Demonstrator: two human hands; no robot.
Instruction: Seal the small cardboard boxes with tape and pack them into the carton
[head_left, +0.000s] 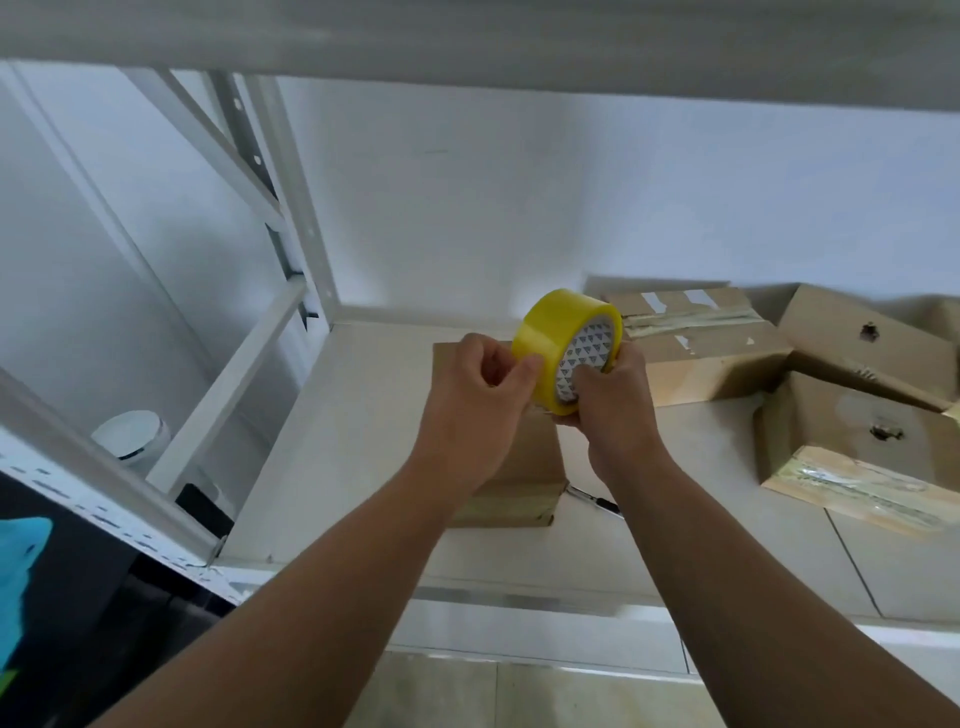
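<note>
Tape roll (566, 348) gripped by right hand (610, 400), left hand (480, 389) pinching its edge, above small box (524, 467)

— Bright enough here?
— Yes: cool, even light, the white wall (519, 182) nearly washed out, faint shadows beneath the boxes (717, 364), a sheen on the tape roll (550, 322).
— Sharp?
— Soft throughout; the shelf beam (467, 36) overhead smears, the uprights (291, 208) bow.

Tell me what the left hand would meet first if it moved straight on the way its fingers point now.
The yellow tape roll, which the right hand holds. The left hand seems to pinch its rim already, though depth is unclear.
</note>
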